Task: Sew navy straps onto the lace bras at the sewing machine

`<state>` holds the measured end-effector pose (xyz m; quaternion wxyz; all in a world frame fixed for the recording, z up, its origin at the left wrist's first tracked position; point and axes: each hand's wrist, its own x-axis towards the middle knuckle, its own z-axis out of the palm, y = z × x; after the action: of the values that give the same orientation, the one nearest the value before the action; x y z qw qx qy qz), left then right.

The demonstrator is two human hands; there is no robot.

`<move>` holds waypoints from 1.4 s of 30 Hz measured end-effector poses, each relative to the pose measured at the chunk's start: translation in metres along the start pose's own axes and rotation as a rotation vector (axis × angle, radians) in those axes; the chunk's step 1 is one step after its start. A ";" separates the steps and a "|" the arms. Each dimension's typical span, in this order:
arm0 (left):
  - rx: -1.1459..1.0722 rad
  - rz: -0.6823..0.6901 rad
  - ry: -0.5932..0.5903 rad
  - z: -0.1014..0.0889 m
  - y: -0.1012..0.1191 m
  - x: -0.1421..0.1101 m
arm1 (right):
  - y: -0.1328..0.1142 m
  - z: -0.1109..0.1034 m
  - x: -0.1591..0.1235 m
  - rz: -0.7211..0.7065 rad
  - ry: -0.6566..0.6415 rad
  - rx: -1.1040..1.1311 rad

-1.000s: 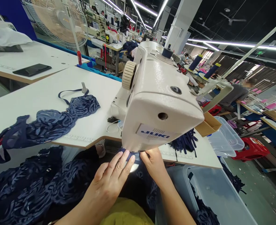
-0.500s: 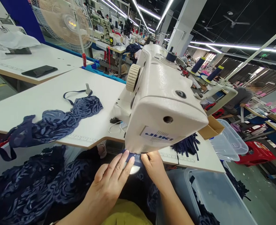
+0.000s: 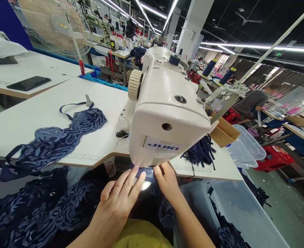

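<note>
A piece of navy fabric (image 3: 149,174) lies under the head of the white sewing machine (image 3: 154,137). My left hand (image 3: 118,196) rests on its left side, fingers stretched out and flat, fingertips close below the machine head. My right hand (image 3: 168,182) holds its right edge with bent fingers, partly tucked under the machine head. The needle and presser foot are hidden behind the machine head. Beneath the fabric a pale rounded edge (image 3: 145,186) shows. A navy patterned bra (image 3: 61,139) lies on the white table (image 3: 43,106) to the left.
More navy bras (image 3: 46,206) are heaped at the lower left. Navy strips (image 3: 201,151) lie right of the machine, near a cardboard box (image 3: 224,131). A clear plastic bin (image 3: 234,206) stands at lower right. A phone (image 3: 29,83) and fan (image 3: 56,26) are at left; a person (image 3: 255,100) sits far right.
The view has shifted, so the machine and table appear further left. My right hand's fingers look less curled and straighter on the fabric. My left hand stays flat on it.
</note>
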<state>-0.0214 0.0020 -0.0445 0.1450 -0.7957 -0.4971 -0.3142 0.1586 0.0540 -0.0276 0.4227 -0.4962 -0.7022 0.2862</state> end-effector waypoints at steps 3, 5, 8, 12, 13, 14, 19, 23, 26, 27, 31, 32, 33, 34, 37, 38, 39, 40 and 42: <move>-0.026 0.001 -0.008 0.002 0.000 -0.001 | 0.013 0.002 -0.008 0.070 0.016 0.073; -0.032 0.008 -0.010 0.003 -0.001 -0.001 | 0.026 0.002 -0.014 0.096 -0.014 0.042; -0.015 0.034 0.005 0.004 0.000 0.002 | 0.050 -0.002 -0.023 0.070 -0.171 -0.155; -0.018 0.022 0.082 0.000 0.001 0.005 | 0.071 -0.019 -0.033 0.017 -0.332 -0.301; -0.065 0.021 0.086 -0.003 -0.002 0.005 | 0.071 -0.027 -0.035 0.029 -0.344 -0.286; -0.129 0.023 0.078 -0.006 -0.006 0.004 | 0.068 -0.035 -0.036 0.055 -0.352 -0.259; -0.180 0.049 0.227 -0.025 -0.050 0.000 | 0.021 -0.069 -0.037 0.328 -0.337 0.033; 0.089 -0.116 0.319 -0.033 -0.080 0.000 | -0.024 -0.053 -0.025 0.223 -0.225 0.057; 0.096 -0.123 0.186 -0.030 -0.076 0.001 | -0.039 -0.022 -0.013 -0.025 -0.155 -0.219; 0.041 -0.028 0.138 -0.028 -0.070 0.001 | -0.041 -0.012 -0.010 -0.072 -0.126 -0.317; -0.129 0.370 -0.035 -0.015 -0.038 0.003 | -0.037 0.009 -0.008 -0.056 -0.043 -0.453; -0.136 0.381 -0.053 -0.013 -0.032 0.003 | -0.036 0.009 -0.008 -0.003 -0.030 -0.383; -0.144 0.355 -0.063 -0.010 -0.027 0.003 | -0.033 0.009 -0.008 0.062 -0.021 -0.282; -0.154 0.319 -0.068 -0.008 -0.024 0.003 | -0.031 0.008 -0.008 0.129 -0.018 -0.166; -0.162 0.254 -0.057 -0.006 -0.020 0.004 | -0.020 0.004 -0.005 0.243 -0.011 0.085; -0.154 0.245 -0.041 -0.006 -0.020 0.005 | -0.017 0.003 -0.004 0.245 -0.007 0.112; -0.145 0.234 -0.016 -0.006 -0.020 0.006 | -0.014 0.003 -0.002 0.237 -0.003 0.118; -0.139 0.218 0.003 -0.007 -0.021 0.007 | -0.012 0.002 0.001 0.225 0.002 0.112; -0.135 0.190 0.018 -0.009 -0.021 0.010 | -0.011 0.002 0.005 0.197 0.011 0.065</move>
<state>-0.0406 0.0137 -0.0332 0.1245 -0.8443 -0.3959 -0.3390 0.1509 0.0547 -0.0187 0.4120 -0.5506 -0.6381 0.3463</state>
